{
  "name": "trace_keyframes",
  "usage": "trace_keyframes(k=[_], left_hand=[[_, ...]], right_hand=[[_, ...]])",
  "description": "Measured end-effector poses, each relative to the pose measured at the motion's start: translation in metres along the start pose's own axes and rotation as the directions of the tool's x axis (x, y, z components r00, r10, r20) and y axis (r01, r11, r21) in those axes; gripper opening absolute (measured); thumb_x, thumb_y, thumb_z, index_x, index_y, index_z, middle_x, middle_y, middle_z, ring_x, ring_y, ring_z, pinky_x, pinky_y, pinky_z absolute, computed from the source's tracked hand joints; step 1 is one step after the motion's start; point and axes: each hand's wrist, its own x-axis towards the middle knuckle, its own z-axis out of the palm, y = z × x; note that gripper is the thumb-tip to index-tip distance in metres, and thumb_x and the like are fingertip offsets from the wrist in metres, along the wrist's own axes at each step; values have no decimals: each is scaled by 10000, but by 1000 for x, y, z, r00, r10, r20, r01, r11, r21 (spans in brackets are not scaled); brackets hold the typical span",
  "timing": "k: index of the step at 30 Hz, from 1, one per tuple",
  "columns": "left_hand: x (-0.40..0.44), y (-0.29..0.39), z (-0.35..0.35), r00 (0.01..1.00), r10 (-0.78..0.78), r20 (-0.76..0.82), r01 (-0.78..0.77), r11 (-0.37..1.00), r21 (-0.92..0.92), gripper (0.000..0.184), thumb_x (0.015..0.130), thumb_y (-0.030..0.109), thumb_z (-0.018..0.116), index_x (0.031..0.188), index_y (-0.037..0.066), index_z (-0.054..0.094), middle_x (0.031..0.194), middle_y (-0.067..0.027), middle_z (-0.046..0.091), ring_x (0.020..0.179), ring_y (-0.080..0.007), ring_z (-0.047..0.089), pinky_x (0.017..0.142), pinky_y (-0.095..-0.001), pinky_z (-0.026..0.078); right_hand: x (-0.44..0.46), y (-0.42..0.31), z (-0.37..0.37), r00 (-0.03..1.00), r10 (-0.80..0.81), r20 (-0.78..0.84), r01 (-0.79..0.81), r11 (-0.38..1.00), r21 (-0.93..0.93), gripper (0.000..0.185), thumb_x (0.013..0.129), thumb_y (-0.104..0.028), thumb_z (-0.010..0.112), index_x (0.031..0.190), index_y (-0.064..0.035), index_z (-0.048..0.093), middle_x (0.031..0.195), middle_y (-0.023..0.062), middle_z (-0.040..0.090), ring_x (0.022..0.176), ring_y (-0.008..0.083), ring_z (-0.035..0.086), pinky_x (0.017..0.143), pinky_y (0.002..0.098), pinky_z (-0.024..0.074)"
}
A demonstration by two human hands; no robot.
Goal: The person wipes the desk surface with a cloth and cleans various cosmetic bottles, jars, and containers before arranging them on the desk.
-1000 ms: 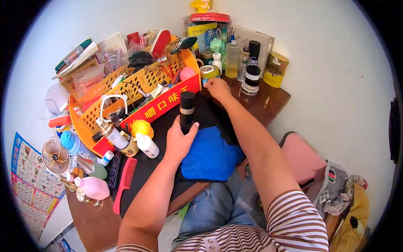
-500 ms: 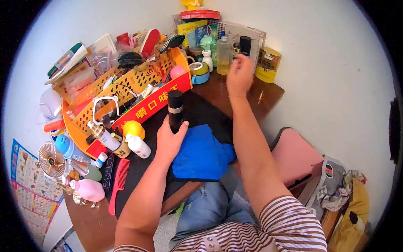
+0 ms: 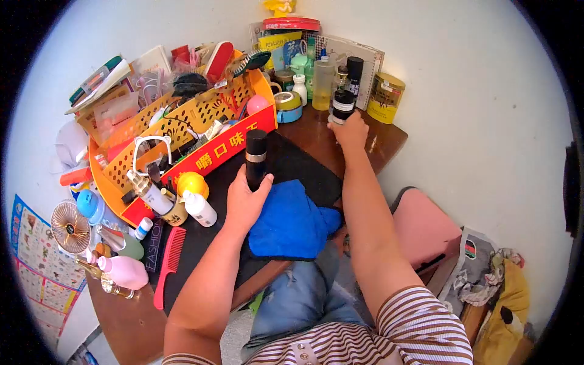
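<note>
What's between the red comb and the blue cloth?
In the head view, the person's left forearm crosses between the red comb and the blue cloth, with some black mat showing beside it.

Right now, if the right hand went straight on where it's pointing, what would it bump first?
The right hand would probably meet the little jar first; whether they already touch is hard to tell.
</note>
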Motion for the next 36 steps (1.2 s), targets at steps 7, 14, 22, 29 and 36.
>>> trace_keyframes(k=[7, 14, 22, 29, 36], left_hand=[[1, -2, -1, 999, -37, -9, 37, 999, 1, 423, 875, 291, 725, 1143, -9, 594, 922, -184, 701, 872, -297, 696, 794, -393, 522], [-3, 11, -4, 1000, -3, -14, 3, 1000, 17, 414, 872, 279, 727, 1143, -2, 589, 924, -193, 704, 867, -311, 700, 792, -394, 525], [-2, 13, -4, 1000, -17, -16, 16, 998, -54, 371, 871, 259, 726, 1089, -6, 588, 879, -187, 693, 820, -303, 693, 763, -391, 526], [-3, 11, -4, 1000, 8, -8, -8, 1000, -5, 371, 867, 267, 729, 1084, 3, 585, 857, -206, 682, 812, -329, 695, 752, -405, 525], [-3, 17, -8, 998, -55, 36, 53, 997, 58, 471, 880, 275, 721, 1251, 20, 584, 976, -165, 700, 918, -271, 687, 846, -390, 516]], right_hand=[[3, -14, 22, 977, -207, 48, 195, 964, 178, 710, 685, -271, 901, 1203, 35, 524, 1138, 256, 659, 1075, 414, 635, 930, 466, 522], [8, -37, 40, 978, -208, -28, 207, 978, -11, 562, 722, -274, 877, 1126, -7, 592, 1135, 223, 660, 1077, 379, 657, 887, 464, 549], [16, -56, 48, 989, -95, 117, 103, 992, -66, 507, 807, -354, 803, 1125, -21, 591, 1083, 192, 699, 1002, 360, 696, 832, 469, 569], [10, -53, 48, 994, -105, 19, 106, 994, -25, 459, 827, -327, 782, 1110, -24, 585, 1047, 190, 712, 977, 358, 707, 823, 471, 568], [18, -50, 52, 993, -71, 90, 72, 997, -4, 290, 910, -313, 647, 1086, -83, 637, 1060, 200, 707, 1035, 396, 670, 870, 508, 534]])
